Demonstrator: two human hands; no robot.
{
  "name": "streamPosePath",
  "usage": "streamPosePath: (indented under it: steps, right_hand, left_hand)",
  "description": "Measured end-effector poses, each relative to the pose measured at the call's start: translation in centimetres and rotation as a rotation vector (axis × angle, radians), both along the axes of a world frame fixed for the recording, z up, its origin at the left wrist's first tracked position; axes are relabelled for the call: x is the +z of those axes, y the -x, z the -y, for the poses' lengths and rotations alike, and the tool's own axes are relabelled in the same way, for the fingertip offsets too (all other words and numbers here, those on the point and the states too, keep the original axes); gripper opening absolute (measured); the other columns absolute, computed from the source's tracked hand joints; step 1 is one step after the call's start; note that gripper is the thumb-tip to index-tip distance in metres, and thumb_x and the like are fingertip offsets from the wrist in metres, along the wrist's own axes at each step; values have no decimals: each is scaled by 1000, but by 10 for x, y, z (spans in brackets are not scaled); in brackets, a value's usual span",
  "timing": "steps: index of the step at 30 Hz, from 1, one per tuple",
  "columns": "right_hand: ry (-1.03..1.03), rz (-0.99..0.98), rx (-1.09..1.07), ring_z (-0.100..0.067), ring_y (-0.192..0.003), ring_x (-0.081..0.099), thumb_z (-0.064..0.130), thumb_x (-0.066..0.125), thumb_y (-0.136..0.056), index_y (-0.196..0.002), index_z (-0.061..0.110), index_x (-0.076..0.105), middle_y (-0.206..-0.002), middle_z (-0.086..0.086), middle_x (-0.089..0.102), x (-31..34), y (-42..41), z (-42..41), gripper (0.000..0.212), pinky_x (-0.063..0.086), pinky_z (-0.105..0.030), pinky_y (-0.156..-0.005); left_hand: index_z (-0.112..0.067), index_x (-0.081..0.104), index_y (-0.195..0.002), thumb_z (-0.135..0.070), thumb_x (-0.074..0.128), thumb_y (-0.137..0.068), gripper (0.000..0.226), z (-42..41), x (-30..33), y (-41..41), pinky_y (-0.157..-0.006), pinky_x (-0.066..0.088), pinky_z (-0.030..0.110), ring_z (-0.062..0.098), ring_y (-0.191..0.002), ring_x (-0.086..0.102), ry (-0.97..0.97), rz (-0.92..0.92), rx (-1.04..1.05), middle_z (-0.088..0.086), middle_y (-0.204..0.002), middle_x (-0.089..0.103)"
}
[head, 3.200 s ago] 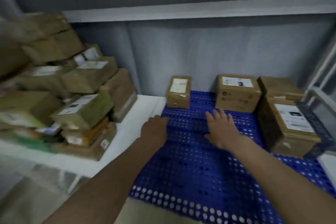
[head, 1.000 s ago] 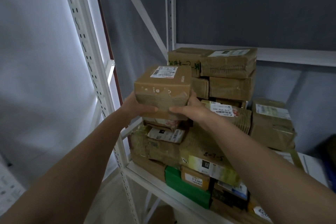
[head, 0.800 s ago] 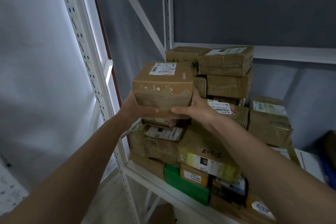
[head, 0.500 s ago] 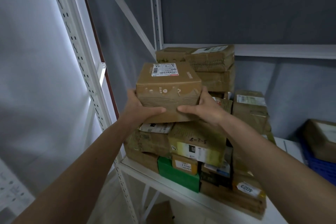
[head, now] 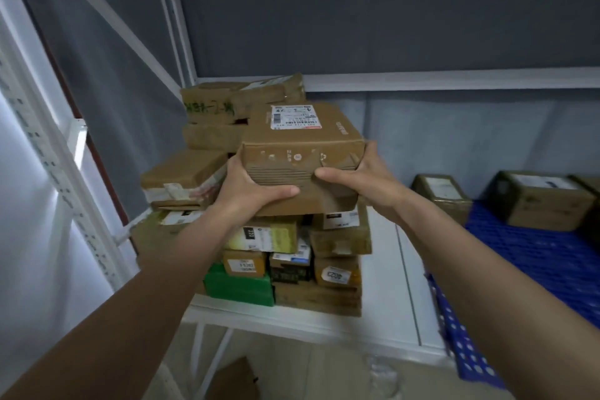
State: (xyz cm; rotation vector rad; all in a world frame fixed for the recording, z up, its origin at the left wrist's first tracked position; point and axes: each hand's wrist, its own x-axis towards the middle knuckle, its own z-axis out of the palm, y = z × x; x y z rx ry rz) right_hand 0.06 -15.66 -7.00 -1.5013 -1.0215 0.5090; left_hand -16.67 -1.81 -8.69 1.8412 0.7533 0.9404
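Note:
I hold a brown cardboard parcel (head: 303, 146) with a white shipping label on top, lifted clear in front of a pile of parcels (head: 292, 243). My left hand (head: 250, 188) grips its left lower corner, thumb across the front face. My right hand (head: 363, 178) grips the right lower corner, thumb also on the front. The parcel is held roughly level, above the right part of the pile.
The pile stands on a white metal shelf (head: 383, 302). To the right lies a blue perforated mat (head: 535, 256) bearing several brown boxes (head: 545, 198). A white perforated upright (head: 65, 191) runs at the left. Grey backing covers the rear.
Earlier both hands were empty over the blue mat. Over the last second the gripped parcel has moved rightward away from the upright, and the blue mat has come into view.

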Motion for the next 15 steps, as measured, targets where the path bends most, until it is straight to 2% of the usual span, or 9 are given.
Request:
streamPosePath:
  steps: [2, 5, 7, 11, 15]
  right_hand:
    - [0, -18, -45, -7, -107, 55, 34, 84, -66, -123, 21, 28, -115, 7, 53, -4, -11, 22, 81, 49, -28, -91]
    - [10, -28, -109, -6, -104, 55, 34, 82, -69, -123, 23, 29, -114, 7, 53, -10, -26, 53, 77, 49, -25, -86]
    - [8, -34, -153, -6, -104, 56, 34, 82, -70, -122, 23, 29, -115, 6, 54, -14, -36, 71, 76, 50, -25, -85]
    - [6, -37, -250, -10, -108, 57, 35, 84, -67, -126, 21, 31, -119, 5, 56, -25, -57, 105, 80, 49, -32, -94]
    - [38, -42, -299, -9, -112, 58, 45, 87, -59, -132, 29, 39, -120, 9, 62, -37, -80, 143, 89, 47, -35, -98]
  left_hand:
    - [-21, 40, -136, -33, 95, -45, 107, 14, -2, -20, -94, 48, 27, 11, -113, 54, -31, -3, -59, -6, -126, 55]
    - [-23, 39, -137, -37, 94, -41, 111, 32, -6, -48, -101, 45, 36, 13, -116, 54, -54, -42, -128, -5, -126, 57]
    - [-23, 39, -137, -35, 95, -42, 111, 43, -9, -65, -100, 46, 34, 12, -114, 55, -52, -45, -177, -6, -124, 58]
    - [-19, 45, -132, -21, 94, -48, 98, 70, -18, -98, -94, 48, 28, 9, -106, 60, -53, -12, -273, -8, -114, 63]
    - [-19, 48, -133, -25, 94, -45, 99, 98, -32, -133, -89, 50, 24, 6, -103, 63, -35, -22, -380, -8, -112, 66]
